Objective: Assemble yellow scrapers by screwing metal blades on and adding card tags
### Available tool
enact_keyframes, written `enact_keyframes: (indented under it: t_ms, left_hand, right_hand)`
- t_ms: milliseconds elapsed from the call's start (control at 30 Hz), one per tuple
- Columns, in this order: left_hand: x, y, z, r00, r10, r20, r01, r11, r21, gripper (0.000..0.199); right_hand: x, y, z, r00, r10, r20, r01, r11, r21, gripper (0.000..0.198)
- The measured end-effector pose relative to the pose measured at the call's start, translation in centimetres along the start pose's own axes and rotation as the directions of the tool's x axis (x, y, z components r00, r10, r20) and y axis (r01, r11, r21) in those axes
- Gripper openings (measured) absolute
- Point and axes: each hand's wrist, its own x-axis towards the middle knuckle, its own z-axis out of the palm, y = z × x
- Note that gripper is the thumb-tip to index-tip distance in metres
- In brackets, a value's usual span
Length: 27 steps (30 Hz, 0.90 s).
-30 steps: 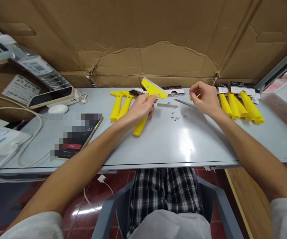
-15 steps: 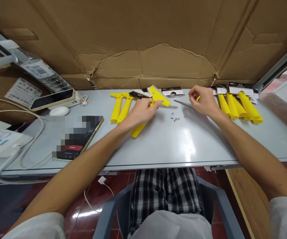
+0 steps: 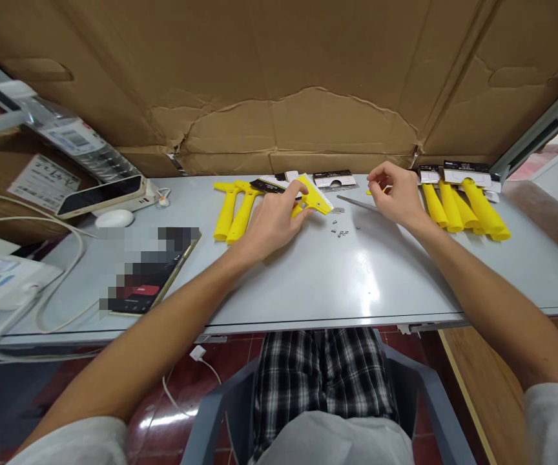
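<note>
Pale grey tabletop, glossy, lit by one bright patch. Near edge, left: one dark phone lying flat, well apart from the hands, likely so the middle stays workable. Further in, small metal pieces, probably screws, at least five, loosely grouped between the hands, presumably for easy reach; too tiny to count surely. Just behind them, one metal strip, partly covered by the scraper. Left hand grasping one yellow scraper near its head, handle mostly hidden below the palm; that grip probably steadies the wide head. Right hand pinching one slim metal shaft between thumb and fingers, tip pointing left, perhaps for fine control. Left of the hands, two more scrapers, side by side; far right, a bunch of yellow handles, at least four, some overlapping, seemingly kept as a separate lot. Behind the strip, one black-and-white card. Farthest back, creased cardboard standing as a wall.
</note>
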Motion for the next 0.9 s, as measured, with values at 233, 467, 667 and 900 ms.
enact_keyframes:
  t_ms: [233, 467, 667, 900]
  left_hand:
    - [0.0, 0.0, -0.2, 0.994, 0.097, -0.051, -0.094, 0.994, 0.064, 0.029]
    - [-0.2, 0.0, 0.2, 0.983, 0.167, -0.074, -0.171, 0.984, -0.041, 0.028]
    - [-0.3, 0.4, 0.1, 0.986, 0.133, -0.102, -0.147, 0.98, -0.136, 0.028]
    - [-0.2, 0.1, 0.4, 0.98, 0.17, -0.101, -0.185, 0.968, -0.168, 0.025]
  right_hand:
    - [0.3, 0.7, 0.0, 1.0, -0.01, 0.0, 0.01, 0.999, -0.041, 0.022]
    - [0.3, 1.0, -0.3, 0.998, -0.024, 0.053, 0.03, 0.993, -0.112, 0.024]
    - [0.4, 1.1, -0.5, 0.996, -0.032, 0.088, 0.043, 0.991, -0.129, 0.022]
    - [-0.2, 0.1, -0.6, 0.915, -0.088, 0.393, 0.146, 0.982, -0.12, 0.026]
